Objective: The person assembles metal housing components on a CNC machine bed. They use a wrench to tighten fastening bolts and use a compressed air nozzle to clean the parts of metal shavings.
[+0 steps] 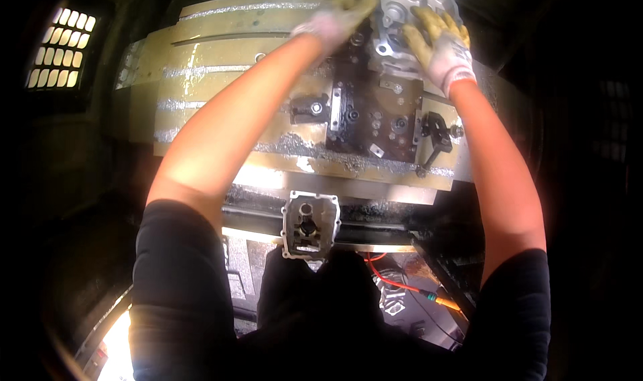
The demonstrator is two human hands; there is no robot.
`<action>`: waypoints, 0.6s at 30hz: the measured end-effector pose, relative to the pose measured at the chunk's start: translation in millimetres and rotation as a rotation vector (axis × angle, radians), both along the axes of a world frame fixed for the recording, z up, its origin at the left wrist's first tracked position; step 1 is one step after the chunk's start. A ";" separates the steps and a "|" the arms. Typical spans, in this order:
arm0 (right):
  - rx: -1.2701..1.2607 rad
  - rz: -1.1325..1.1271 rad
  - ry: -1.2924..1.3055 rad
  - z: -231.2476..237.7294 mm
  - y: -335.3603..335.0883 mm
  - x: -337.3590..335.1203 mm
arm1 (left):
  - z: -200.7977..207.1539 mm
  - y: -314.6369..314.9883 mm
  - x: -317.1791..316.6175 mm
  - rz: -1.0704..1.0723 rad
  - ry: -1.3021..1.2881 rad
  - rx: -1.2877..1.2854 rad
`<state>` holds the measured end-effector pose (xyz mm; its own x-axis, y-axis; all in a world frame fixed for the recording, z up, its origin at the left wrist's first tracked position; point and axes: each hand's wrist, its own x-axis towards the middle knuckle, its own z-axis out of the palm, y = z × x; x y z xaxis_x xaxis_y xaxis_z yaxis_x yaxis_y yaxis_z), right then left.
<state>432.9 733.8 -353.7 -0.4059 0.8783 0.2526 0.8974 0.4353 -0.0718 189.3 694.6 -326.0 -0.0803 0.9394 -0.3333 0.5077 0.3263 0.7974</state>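
At the far edge of the machine table, a silver metal casting (392, 29) sits at the far end of a dark fixture plate (378, 113). My right hand (439, 46), in a white and yellow glove, lies on its right side with the fingers spread. My left hand (338, 19), gloved likewise, reaches to the left side of the casting. Motion blurs its fingers, and I cannot make out whether they touch the casting. Black clamps flank the fixture plate, one on the left (311, 109) and one on the right (439, 136).
The slotted machine table (221, 86) carries metal chips along its grooves. A second, open box-shaped casting (309, 227) stands at the near ledge, close to my body. Below on the right are an orange hose (395, 282) and several small metal parts (394, 300).
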 end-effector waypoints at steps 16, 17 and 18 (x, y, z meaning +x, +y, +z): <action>-0.015 0.050 -0.037 6.6 3.8 -7.0 | -86.5 49.1 -66.2 -0.843 0.700 0.114; -0.019 0.047 -0.045 6.2 4.2 -6.6 | -87.6 50.7 -63.6 -0.806 0.666 0.097; -0.033 0.052 -0.048 8.2 5.4 -9.4 | -92.6 52.8 -62.9 -0.806 0.645 0.153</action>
